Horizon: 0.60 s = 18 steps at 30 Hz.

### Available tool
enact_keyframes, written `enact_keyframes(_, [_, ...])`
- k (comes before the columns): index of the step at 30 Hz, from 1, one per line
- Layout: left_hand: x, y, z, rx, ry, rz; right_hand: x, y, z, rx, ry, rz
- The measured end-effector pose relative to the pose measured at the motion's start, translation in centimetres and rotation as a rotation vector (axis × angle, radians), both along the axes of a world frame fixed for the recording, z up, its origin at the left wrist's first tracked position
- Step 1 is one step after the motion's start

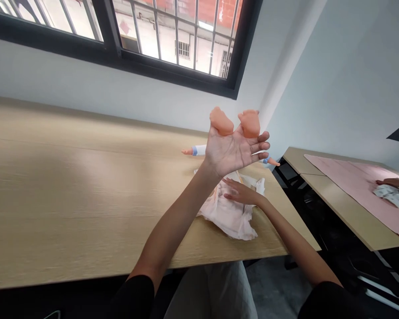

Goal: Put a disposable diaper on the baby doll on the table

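A baby doll lies on the table, its body mostly hidden behind my left hand [228, 153]. That hand holds the doll's legs up, palm towards me. Both doll feet [251, 124] show above it; the thumb and forefinger are hidden behind them, while the other fingers stretch to the right. The doll's arms [197, 150], in white sleeves with blue cuffs, stick out on either side. Below, a white diaper [231, 221] is spread open on the table. My right hand [239, 192] rests over the diaper with its fingers extended, gripping nothing visible.
The light wooden table [86, 190] runs along the wall under a barred window [176, 35]. Across a dark gap to the right, a second table carries a pink mat [346, 177]. Another person's hand [394, 182] touches a white patterned cloth item [392, 195] there.
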<state>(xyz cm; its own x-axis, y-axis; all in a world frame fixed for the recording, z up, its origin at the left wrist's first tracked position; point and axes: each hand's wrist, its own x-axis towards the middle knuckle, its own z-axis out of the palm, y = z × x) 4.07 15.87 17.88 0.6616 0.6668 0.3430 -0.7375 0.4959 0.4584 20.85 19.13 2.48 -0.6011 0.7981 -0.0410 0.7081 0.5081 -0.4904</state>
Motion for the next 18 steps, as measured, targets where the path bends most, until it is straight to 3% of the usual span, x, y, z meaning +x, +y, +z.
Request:
enact_keyframes(4, [0.0,0.1,0.0,0.020,0.011,0.008,1.5,-0.3,-1.3,-0.065,-0.129,-0.007])
enact_keyframes(11, [1.0,-0.6,-0.1,0.053,0.067,-0.013,0.8,2.1,-3.6,0.116,-0.044,-0.014])
enact_keyframes(15, [2.3,-1.4,-0.7,0.100,0.094,-0.090,0.7,1.6,-3.6,0.219,0.070,-0.010])
enact_keyframes(18, [3.0,-2.0,-1.2,0.136,0.116,-0.143,0.9,0.7,-3.1,0.240,0.118,-0.103])
